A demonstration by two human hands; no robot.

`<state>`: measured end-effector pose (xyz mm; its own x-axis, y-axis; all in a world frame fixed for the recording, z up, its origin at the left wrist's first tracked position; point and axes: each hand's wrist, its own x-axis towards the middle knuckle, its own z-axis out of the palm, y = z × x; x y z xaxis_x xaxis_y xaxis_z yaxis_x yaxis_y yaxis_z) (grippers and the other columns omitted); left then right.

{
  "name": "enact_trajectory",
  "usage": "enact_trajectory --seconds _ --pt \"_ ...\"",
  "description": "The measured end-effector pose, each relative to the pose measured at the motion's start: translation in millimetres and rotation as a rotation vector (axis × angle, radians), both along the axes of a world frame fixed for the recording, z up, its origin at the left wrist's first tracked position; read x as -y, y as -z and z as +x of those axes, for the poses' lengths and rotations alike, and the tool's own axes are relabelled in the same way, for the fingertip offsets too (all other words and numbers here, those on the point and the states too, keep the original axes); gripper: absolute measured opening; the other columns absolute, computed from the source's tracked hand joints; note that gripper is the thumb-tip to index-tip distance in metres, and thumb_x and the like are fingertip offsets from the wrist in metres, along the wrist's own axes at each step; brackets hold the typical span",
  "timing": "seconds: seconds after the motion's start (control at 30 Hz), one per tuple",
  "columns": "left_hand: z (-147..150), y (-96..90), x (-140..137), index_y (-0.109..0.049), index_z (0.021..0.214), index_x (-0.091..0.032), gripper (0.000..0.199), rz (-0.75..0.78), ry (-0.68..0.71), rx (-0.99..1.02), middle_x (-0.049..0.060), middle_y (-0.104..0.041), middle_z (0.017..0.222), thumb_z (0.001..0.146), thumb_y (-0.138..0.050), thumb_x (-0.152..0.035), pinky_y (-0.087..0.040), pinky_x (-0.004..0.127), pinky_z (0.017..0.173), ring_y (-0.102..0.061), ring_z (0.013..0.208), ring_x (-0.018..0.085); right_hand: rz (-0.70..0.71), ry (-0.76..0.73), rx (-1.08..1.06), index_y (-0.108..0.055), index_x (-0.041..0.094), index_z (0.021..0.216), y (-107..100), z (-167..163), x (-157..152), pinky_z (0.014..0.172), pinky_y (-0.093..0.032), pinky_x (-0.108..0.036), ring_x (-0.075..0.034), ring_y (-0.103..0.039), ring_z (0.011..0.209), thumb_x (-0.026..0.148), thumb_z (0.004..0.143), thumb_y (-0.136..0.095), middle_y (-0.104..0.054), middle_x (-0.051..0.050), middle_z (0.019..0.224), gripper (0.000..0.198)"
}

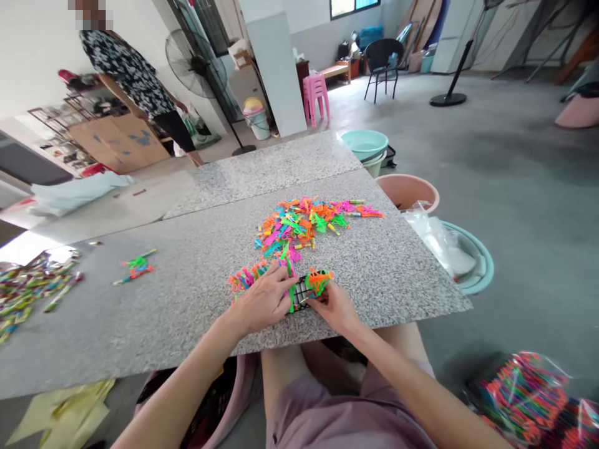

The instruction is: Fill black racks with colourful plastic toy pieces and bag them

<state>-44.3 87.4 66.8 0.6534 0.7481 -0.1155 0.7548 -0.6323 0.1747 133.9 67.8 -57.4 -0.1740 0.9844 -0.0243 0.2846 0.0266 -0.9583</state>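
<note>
A black grid rack (301, 294) with white showing in its slots lies near the front edge of the stone table. Bright plastic pieces (248, 277) stand packed in a row along its left part. Across that row lies my left hand (264, 301), index finger stretched out by a green piece. My right hand (337, 307) is closed at the rack's right end, fingertips pinching a small plastic piece. Against these fingers sits an orange and green cluster (319, 282); whether it is held or rests on the rack is unclear. Behind the rack spreads a loose multicoloured pile (302, 226).
Shiny wrapped sticks (35, 284) lie at the table's left, with a few pieces (138, 266) beside them. Basins (409, 190) stand along the right edge. A bag of colourful pieces (526, 393) is on the floor. A person (133, 75) stands beyond the table near a fan (196, 64).
</note>
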Motion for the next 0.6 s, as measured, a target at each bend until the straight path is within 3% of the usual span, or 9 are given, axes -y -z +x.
enact_trajectory --seconds 0.2,0.27,0.43,0.6 --pt "1 2.7 1 -0.064 0.117 -0.017 0.037 0.017 -0.002 0.048 0.008 -0.055 0.096 0.085 -0.045 -0.012 -0.045 0.04 0.088 -0.049 0.099 0.025 0.139 -0.024 0.437 -0.054 0.018 0.098 1 -20 8 0.058 -0.036 -0.023 -0.019 -0.066 0.067 0.018 0.082 -0.062 -0.067 -0.002 0.072 0.017" --pt "2 3.2 1 -0.065 0.112 -0.016 0.034 0.023 -0.011 0.062 0.008 -0.055 0.094 0.084 -0.045 -0.012 -0.045 0.04 0.087 -0.049 0.098 0.025 0.147 -0.04 0.511 -0.052 0.018 0.099 -2 -25 8 0.058 -0.034 -0.024 -0.019 -0.065 0.069 0.017 0.083 -0.06 -0.068 -0.003 0.075 0.018" --pt "2 7.2 1 -0.064 0.079 -0.017 0.018 0.063 -0.044 0.123 0.007 -0.054 0.085 0.081 -0.047 -0.011 -0.045 0.04 0.084 -0.05 0.092 0.025 0.093 -0.092 0.645 -0.05 0.018 0.098 -12 -32 1 0.058 -0.031 -0.026 -0.021 -0.066 0.071 0.017 0.083 -0.06 -0.068 -0.005 0.078 0.017" --pt "1 12.1 3 -0.066 0.079 -0.017 0.018 0.09 -0.07 0.162 0.007 -0.055 0.083 0.081 -0.049 -0.013 -0.046 0.037 0.08 -0.051 0.09 0.024 0.163 -0.176 0.746 -0.047 0.015 0.11 -19 -32 9 0.058 -0.034 -0.028 -0.023 -0.068 0.074 0.012 0.093 -0.048 -0.07 -0.008 0.084 0.017"
